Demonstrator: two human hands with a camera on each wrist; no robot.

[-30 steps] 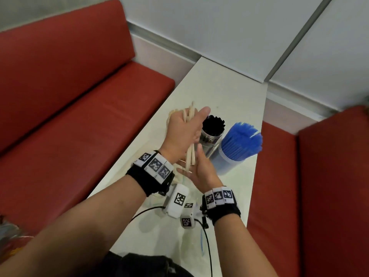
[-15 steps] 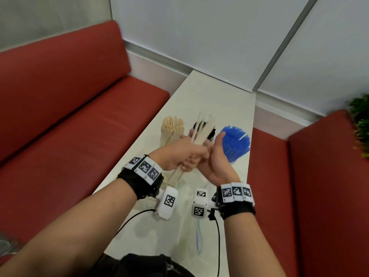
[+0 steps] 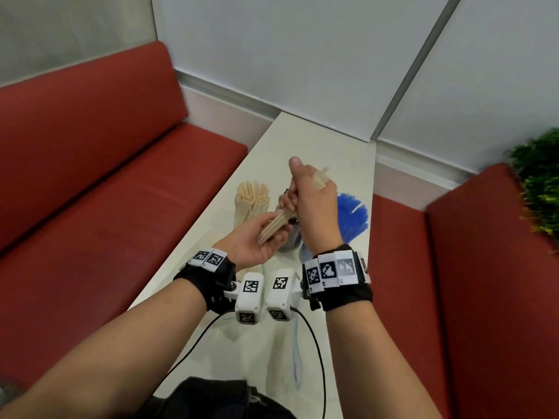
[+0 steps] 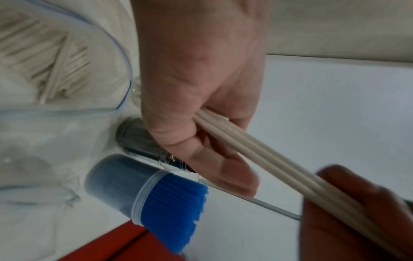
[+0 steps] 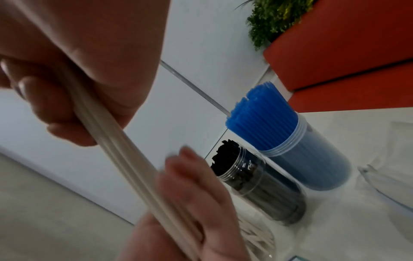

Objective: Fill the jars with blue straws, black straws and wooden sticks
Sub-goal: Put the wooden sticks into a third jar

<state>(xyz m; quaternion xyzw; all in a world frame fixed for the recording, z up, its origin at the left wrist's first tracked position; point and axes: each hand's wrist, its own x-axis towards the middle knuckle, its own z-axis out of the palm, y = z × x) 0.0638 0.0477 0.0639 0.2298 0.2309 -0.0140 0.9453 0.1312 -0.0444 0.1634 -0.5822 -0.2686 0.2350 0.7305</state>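
Observation:
My right hand (image 3: 314, 207) grips a small bundle of wooden sticks (image 3: 273, 227) near its upper part, thumb up. The sticks' lower ends lie across my upturned left hand (image 3: 260, 243), whose fingers are nearly straight in the right wrist view. Both hands hover above the jars. A jar of wooden sticks (image 3: 252, 201) stands to the left. The blue-straw jar (image 3: 352, 217) stands to the right. Between them the black-straw jar (image 5: 257, 185) is mostly hidden behind my hands in the head view. The left wrist view shows the sticks (image 4: 268, 159) entering the right fist (image 4: 201, 79).
The narrow white table (image 3: 317, 140) runs away from me between two red benches (image 3: 121, 176). A green plant (image 3: 541, 182) stands at the far right. A clear plastic sleeve (image 3: 296, 358) and camera cables lie on the table near me.
The left hand first held the sticks upright. The hands met, the right hand took hold of the bundle, and the left hand turned palm up beneath it.

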